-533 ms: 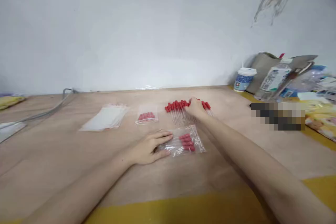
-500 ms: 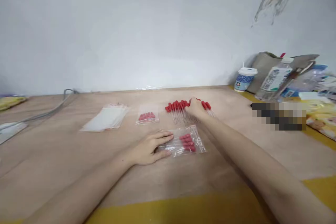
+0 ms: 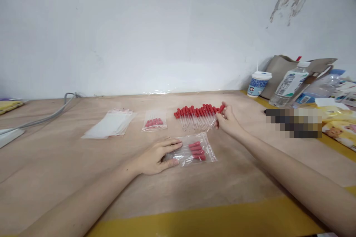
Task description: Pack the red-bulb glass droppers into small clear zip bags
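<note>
My left hand (image 3: 158,156) lies on the left end of a clear zip bag (image 3: 182,160), fingers stretched and thumb apart. Inside that bag are several droppers, their red rubber bulbs (image 3: 197,150) toward the right. My right hand (image 3: 228,121) is closed on one dropper (image 3: 221,109); its red bulb points up and away, and its thin clear tube slants down toward the bag's top right corner. Just left of this hand spreads a row of several more droppers (image 3: 194,113), bulbs at the back. Behind the bag lies another zip bag (image 3: 155,120) with red-bulbed droppers in it.
A stack of flat zip bags (image 3: 109,124) lies to the left. A grey cable (image 3: 55,113) runs along the far left. At right stand a lidded cup (image 3: 258,84), a plastic bottle (image 3: 290,83) and a grey bag (image 3: 274,72), near a blurred-out patch. A wall closes the back.
My right hand has moved right and toward me from the row, and a dropper is now in its fingers. My left hand has stayed on the bag.
</note>
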Action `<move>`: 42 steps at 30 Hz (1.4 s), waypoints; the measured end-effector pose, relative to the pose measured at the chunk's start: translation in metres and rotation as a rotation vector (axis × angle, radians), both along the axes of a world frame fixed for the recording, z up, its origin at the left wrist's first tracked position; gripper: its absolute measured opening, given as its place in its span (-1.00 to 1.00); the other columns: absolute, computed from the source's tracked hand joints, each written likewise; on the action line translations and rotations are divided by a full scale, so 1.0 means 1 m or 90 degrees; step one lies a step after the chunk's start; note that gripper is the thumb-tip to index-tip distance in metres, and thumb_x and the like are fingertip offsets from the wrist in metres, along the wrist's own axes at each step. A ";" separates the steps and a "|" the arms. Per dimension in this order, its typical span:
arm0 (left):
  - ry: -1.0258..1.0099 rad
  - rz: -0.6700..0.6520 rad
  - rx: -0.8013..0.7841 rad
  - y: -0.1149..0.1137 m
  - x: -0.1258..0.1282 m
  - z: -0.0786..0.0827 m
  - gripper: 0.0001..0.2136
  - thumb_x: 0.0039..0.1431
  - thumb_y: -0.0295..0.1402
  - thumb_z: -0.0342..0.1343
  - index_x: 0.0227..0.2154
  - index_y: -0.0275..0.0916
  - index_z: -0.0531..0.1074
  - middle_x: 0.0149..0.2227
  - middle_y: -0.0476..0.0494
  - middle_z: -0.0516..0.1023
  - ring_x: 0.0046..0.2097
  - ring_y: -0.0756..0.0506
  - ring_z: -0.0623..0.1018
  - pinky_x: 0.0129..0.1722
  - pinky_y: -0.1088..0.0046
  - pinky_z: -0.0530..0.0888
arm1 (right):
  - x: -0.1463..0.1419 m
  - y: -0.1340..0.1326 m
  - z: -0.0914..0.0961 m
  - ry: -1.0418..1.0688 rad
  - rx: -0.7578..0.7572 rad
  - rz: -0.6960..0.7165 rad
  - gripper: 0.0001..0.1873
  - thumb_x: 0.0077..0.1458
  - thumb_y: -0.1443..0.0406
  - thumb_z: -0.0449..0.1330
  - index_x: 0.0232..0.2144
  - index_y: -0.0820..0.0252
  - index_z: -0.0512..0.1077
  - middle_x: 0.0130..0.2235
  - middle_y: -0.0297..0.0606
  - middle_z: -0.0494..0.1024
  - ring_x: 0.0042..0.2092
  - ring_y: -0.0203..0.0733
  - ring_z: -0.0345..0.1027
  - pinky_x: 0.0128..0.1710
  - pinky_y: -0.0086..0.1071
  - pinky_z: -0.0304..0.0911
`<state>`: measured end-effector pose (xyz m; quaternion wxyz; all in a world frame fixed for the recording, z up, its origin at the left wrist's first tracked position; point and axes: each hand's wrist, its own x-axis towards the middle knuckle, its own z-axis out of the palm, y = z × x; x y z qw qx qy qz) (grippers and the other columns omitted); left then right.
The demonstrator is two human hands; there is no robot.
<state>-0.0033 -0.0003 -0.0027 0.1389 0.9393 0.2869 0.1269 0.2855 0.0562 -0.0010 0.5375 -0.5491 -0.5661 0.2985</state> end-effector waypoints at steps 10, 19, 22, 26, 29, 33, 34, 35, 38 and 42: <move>-0.001 0.002 0.014 0.000 -0.003 -0.003 -0.49 0.20 -0.15 -0.03 0.18 -0.17 0.08 0.19 -0.17 0.17 0.20 -0.16 0.19 0.15 0.18 0.18 | -0.025 -0.040 -0.022 0.294 -0.049 0.043 -0.55 -0.14 0.27 0.19 -0.21 0.07 0.06 -0.49 -0.50 0.30 -0.51 -0.33 0.35 -0.45 -0.37 0.36; 0.000 0.005 0.018 -0.001 -0.003 -0.002 -0.47 0.20 -0.14 -0.03 0.19 -0.15 0.03 0.19 -0.19 0.17 0.19 -0.18 0.20 0.14 0.15 0.20 | -0.019 -0.045 -0.025 0.338 -0.100 0.123 -0.57 -0.16 0.13 0.24 -0.29 0.09 0.13 -0.51 -0.49 0.36 -0.50 -0.34 0.36 -0.43 -0.39 0.30; -0.004 0.004 0.018 -0.001 -0.003 -0.001 -0.47 0.20 -0.15 -0.03 0.19 -0.14 0.03 0.19 -0.19 0.17 0.19 -0.19 0.21 0.14 0.15 0.20 | -0.020 -0.047 -0.025 0.360 -0.091 0.134 -0.53 -0.20 0.12 0.27 -0.31 0.08 0.11 -0.49 -0.50 0.39 -0.48 -0.32 0.39 -0.38 -0.34 0.32; -0.008 -0.003 0.018 -0.001 -0.003 -0.002 -0.47 0.20 -0.16 -0.03 0.20 -0.12 0.01 0.19 -0.17 0.16 0.19 -0.19 0.20 0.13 0.15 0.20 | -0.013 -0.047 -0.020 0.257 -0.125 0.183 -0.60 -0.18 0.13 0.28 -0.39 0.14 0.17 -0.49 -0.43 0.44 -0.45 -0.35 0.37 -0.43 -0.43 0.25; -0.014 -0.001 0.017 -0.001 -0.003 -0.002 -0.47 0.20 -0.16 -0.02 0.20 -0.13 0.02 0.19 -0.17 0.17 0.19 -0.19 0.20 0.13 0.15 0.20 | 0.000 -0.045 -0.016 0.134 -0.173 0.267 -0.66 -0.21 0.20 0.32 -0.46 0.21 0.25 -0.49 -0.40 0.44 -0.48 -0.42 0.29 -0.48 -0.51 0.16; -0.015 -0.003 0.020 -0.001 -0.002 0.000 -0.47 0.20 -0.16 -0.02 0.19 -0.13 0.03 0.18 -0.18 0.18 0.18 -0.19 0.21 0.13 0.13 0.21 | 0.009 -0.044 -0.013 0.081 -0.207 0.351 -0.68 -0.26 0.24 0.34 -0.48 0.23 0.29 -0.49 -0.40 0.45 -0.49 -0.44 0.26 -0.49 -0.52 0.13; -0.015 -0.004 0.021 -0.002 -0.002 0.000 -0.47 0.20 -0.17 -0.02 0.19 -0.13 0.03 0.18 -0.19 0.18 0.18 -0.19 0.22 0.12 0.13 0.22 | 0.008 -0.044 -0.012 0.074 -0.206 0.358 -0.68 -0.27 0.24 0.34 -0.49 0.23 0.29 -0.53 -0.43 0.43 -0.52 -0.44 0.23 -0.53 -0.53 0.10; -0.017 -0.005 0.024 -0.002 -0.002 0.000 -0.47 0.20 -0.17 -0.02 0.19 -0.13 0.03 0.18 -0.19 0.19 0.18 -0.20 0.22 0.11 0.12 0.23 | 0.005 -0.045 -0.012 0.065 -0.202 0.361 -0.68 -0.28 0.23 0.35 -0.49 0.22 0.30 -0.58 -0.47 0.39 -0.56 -0.46 0.18 -0.57 -0.54 0.06; -0.024 -0.009 0.031 -0.002 -0.002 0.000 -0.48 0.20 -0.17 -0.01 0.19 -0.14 0.04 0.17 -0.20 0.20 0.17 -0.20 0.24 0.11 0.12 0.24 | -0.005 -0.045 -0.013 0.034 -0.168 0.341 -0.69 -0.30 0.20 0.35 -0.50 0.22 0.35 -0.67 -0.52 0.30 -0.63 -0.46 0.10 -0.63 -0.54 0.01; -0.019 -0.001 0.022 -0.002 -0.002 -0.001 -0.48 0.20 -0.18 -0.01 0.19 -0.15 0.05 0.18 -0.20 0.19 0.17 -0.20 0.23 0.11 0.13 0.23 | -0.015 -0.042 -0.021 -0.004 -0.106 0.276 -0.71 -0.25 0.15 0.31 -0.48 0.24 0.46 -0.51 -0.34 0.50 -0.48 -0.32 0.31 -0.48 -0.44 0.22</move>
